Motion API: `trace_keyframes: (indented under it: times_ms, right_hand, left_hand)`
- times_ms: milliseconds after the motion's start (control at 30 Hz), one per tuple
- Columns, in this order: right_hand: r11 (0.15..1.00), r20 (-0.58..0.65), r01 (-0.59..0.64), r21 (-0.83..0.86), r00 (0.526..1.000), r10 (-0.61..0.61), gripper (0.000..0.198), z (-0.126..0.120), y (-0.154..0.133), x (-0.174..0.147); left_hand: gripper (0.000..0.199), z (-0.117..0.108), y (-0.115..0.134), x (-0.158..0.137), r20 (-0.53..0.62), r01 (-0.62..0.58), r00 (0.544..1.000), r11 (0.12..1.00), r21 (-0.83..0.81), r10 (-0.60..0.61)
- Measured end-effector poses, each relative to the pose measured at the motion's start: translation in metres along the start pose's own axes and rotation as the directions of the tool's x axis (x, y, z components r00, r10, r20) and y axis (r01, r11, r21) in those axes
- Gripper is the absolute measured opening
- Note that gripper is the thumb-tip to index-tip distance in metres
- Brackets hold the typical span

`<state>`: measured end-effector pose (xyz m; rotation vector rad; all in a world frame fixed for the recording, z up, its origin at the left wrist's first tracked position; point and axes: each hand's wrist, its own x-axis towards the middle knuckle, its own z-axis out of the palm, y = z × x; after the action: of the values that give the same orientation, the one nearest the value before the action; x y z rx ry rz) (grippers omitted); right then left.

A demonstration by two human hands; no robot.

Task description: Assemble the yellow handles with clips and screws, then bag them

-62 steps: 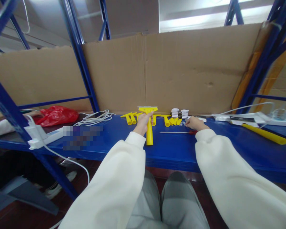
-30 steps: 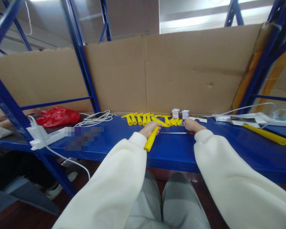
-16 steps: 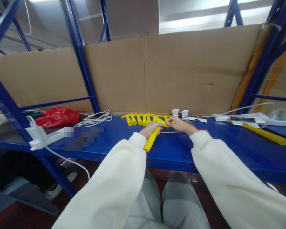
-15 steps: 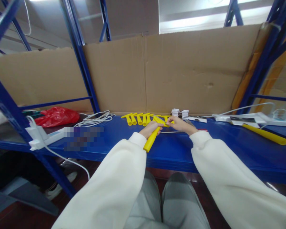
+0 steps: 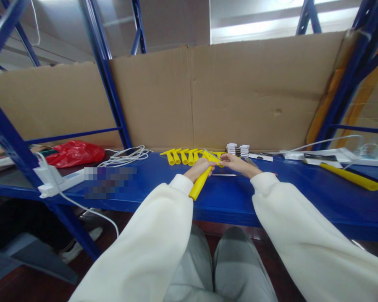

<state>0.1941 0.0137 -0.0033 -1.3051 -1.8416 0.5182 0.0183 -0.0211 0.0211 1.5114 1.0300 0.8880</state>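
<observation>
My left hand (image 5: 199,168) is wrapped around a yellow T-shaped plastic tool (image 5: 199,185), just under its head. The tool's thick round handle slants down toward me. My right hand (image 5: 234,162) has its fingertips pinched at the right end of the tool's head; whether they hold something small as well cannot be made out. Behind my hands, several similar yellow tools (image 5: 184,157) lie in a row along the back of the blue shelf (image 5: 164,184). A thin, light-coloured strip (image 5: 224,174) lies below my right fingers.
Small stacks of white pieces (image 5: 238,149) stand behind my right hand. On the right lie a long yellow rod (image 5: 351,177) and white power strips. To the left are a coiled white cable (image 5: 126,157), a red plastic bag (image 5: 78,153) and a plugged-in adapter (image 5: 48,178). Cardboard (image 5: 233,96) walls the back.
My right fingers have shifted slightly at the tool's head, while my left hand keeps its hold. At the far left, another person's hand has come into view behind the post.
</observation>
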Motion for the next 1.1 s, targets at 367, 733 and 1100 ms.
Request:
trace_keyframes:
  times_ms: [367, 733, 1100]
  right_hand:
    - [0.941, 0.131, -0.16, 0.298, 0.983, 0.126, 0.021, -0.006, -0.009, -0.013]
    - [0.997, -0.061, -0.019, 0.08, 0.998, 0.024, 0.018, -0.009, -0.001, -0.004]
    - [0.91, -0.028, -0.037, -0.413, 0.999, 0.028, 0.028, -0.077, 0.02, -0.029]
  left_hand:
    - [0.039, -0.001, 0.004, -0.004, 0.033, -0.047, 0.998, 0.999, -0.012, 0.048]
    - [0.034, -0.004, 0.001, 0.001, -0.064, -0.021, 0.998, 0.999, -0.045, 0.018]
    - [0.035, -0.012, -0.011, 0.013, -0.206, 0.046, 0.978, 0.983, 0.18, -0.008]
